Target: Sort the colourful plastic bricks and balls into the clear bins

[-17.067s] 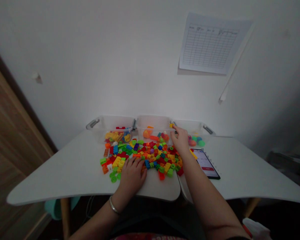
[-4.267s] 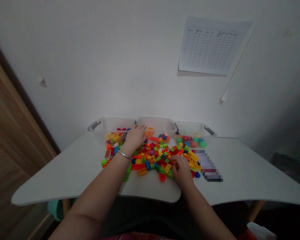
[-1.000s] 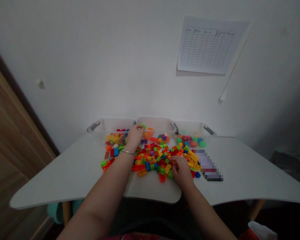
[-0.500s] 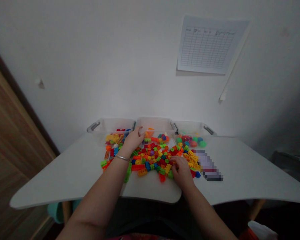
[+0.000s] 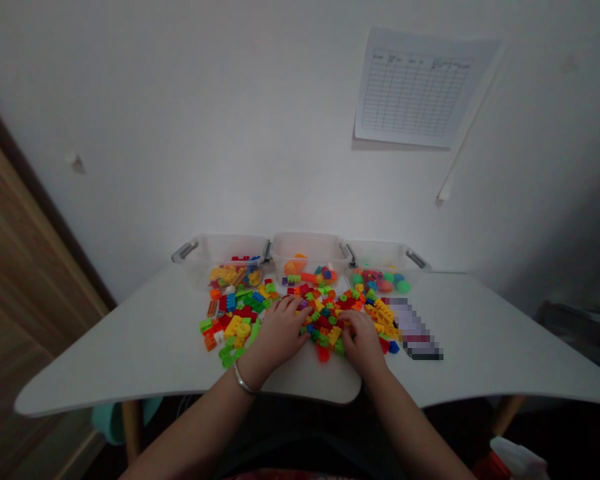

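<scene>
A heap of colourful toy building blocks (image 5: 240, 327) is spread over the white table between my hands and the bins. My left hand (image 5: 283, 330), with a silver bangle at its wrist, lies palm down across the middle of the heap. Its fingers are stretched out over the blocks, thumb apart. At the right side of the heap my right hand (image 5: 364, 339) is curled, fingers bent down toward the thumb among the blocks. Anything between those fingertips is hidden. Several yellow blocks (image 5: 384, 319) lie just beyond it.
Three clear bins stand along the wall: the left bin (image 5: 230, 245) and middle bin (image 5: 310, 245) hold blocks, the right bin (image 5: 385, 250) round coloured pieces. A pixelated phone-like object (image 5: 415, 330) lies on the table (image 5: 480, 347) at right. A printed sheet (image 5: 420, 90) hangs above.
My left hand has come back from the front of the middle bin, down and right onto the heap, uncovering blocks at the left. My right hand has barely moved.
</scene>
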A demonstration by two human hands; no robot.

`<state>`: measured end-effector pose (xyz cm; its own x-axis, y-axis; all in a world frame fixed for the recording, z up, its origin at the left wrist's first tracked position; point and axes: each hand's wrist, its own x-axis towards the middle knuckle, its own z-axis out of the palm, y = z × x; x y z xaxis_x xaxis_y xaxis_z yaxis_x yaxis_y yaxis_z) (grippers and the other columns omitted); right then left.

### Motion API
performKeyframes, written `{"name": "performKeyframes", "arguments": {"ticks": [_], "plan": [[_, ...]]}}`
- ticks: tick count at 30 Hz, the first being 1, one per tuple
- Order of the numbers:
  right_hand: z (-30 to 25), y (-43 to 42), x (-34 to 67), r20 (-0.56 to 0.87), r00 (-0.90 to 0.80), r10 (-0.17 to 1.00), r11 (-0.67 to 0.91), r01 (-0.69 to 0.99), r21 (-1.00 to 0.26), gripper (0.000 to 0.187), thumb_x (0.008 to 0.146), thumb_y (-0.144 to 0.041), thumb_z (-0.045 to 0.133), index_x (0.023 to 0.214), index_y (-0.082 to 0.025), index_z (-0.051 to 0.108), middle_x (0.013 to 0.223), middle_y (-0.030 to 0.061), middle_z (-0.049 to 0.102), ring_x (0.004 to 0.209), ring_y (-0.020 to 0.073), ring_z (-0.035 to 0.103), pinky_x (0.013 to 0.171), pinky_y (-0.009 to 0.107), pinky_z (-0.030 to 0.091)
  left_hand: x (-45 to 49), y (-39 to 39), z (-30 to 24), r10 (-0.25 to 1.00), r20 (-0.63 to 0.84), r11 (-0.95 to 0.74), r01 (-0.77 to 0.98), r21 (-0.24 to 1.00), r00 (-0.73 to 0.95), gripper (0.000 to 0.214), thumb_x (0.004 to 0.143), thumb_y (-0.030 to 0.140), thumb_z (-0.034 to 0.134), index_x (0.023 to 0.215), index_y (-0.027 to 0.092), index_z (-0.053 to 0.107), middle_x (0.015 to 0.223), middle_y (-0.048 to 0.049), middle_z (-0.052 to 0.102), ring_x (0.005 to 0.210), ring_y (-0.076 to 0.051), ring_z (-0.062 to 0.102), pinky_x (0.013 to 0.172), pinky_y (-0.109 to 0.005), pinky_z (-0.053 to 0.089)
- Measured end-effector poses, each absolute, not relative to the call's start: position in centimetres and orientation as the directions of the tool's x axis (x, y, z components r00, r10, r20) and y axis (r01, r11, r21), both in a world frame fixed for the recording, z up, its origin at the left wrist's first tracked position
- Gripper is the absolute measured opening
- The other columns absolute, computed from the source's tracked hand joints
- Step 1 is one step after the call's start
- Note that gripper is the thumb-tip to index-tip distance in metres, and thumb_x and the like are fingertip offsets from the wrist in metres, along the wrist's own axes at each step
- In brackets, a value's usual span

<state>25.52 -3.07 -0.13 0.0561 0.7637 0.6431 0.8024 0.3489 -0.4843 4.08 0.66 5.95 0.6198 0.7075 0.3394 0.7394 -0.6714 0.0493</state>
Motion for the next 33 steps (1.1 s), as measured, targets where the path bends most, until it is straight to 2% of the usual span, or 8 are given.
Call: {"name": "performKeyframes", "arguments": {"ticks": [7,11,19,26,33], "plan": [[0.3,-3.4,25.3,0.656,-0.015,0.755,0.407,0.795,-0.45,0.016,0.084,-0.024,0.053,0.095,-0.021,0.063,0.103,0.0082,0.068,0.101,0.025,0.059,0.091,0.043,0.045,3.1,0.4,4.1,0.784,0.307,-0.579,0.814,0.046,0.54,0.061,0.082,0.044,0.06,0.139,0.027,0.046,0.146,-0.0107,0.046,0.133,-0.033,0.041,0.11,-0.053,0.032],[0.4,-3.4,25.1,0.657,-0.076,0.75,0.435,0.805,-0.403,0.019,0.083,-0.032,0.059,0.098,-0.021,0.064,0.107,0.0081,0.068,0.105,0.0257,0.059,0.094,0.043,0.044,2.8,1.1,3.5,0.809,0.315,-0.537,0.841,0.058,0.495,0.066,0.081,0.042,0.06,0.142,0.028,0.041,0.147,-0.0122,0.044,0.133,-0.033,0.041,0.109,-0.053,0.033],[0.0,-3.0,25.2,0.613,0.005,0.79,0.322,0.847,-0.422,0.02,0.088,-0.024,0.052,0.101,-0.021,0.066,0.109,0.0067,0.069,0.105,0.0246,0.058,0.095,0.044,0.042,2.8,1.6,3.1,0.801,0.343,-0.539,0.84,0.059,0.49,0.061,0.083,0.041,0.059,0.14,0.024,0.045,0.144,-0.0129,0.048,0.132,-0.032,0.043,0.108,-0.052,0.034],[-0.2,-2.6,25.2,0.575,0.028,0.818,0.262,0.871,-0.415,0.024,0.085,-0.023,0.054,0.106,-0.021,0.067,0.107,0.007,0.07,0.103,0.025,0.058,0.093,0.042,0.044,3.0,1.5,3.5,0.767,0.373,-0.574,0.818,0.034,0.523,0.058,0.084,0.042,0.059,0.138,0.024,0.048,0.141,-0.0126,0.051,0.13,-0.032,0.046,0.108,-0.052,0.035],[0.6,-2.3,24.6,0.484,0.093,0.87,0.135,0.899,-0.416,0.026,0.084,-0.024,0.058,0.107,-0.02,0.068,0.105,0.0076,0.071,0.103,0.0245,0.06,0.092,0.039,0.044,3.1,1.5,3.8,0.719,0.385,-0.635,0.772,0.025,0.579,0.052,0.084,0.039,0.06,0.133,0.023,0.053,0.138,-0.0106,0.055,0.128,-0.031,0.048,0.109,-0.052,0.033]]}}
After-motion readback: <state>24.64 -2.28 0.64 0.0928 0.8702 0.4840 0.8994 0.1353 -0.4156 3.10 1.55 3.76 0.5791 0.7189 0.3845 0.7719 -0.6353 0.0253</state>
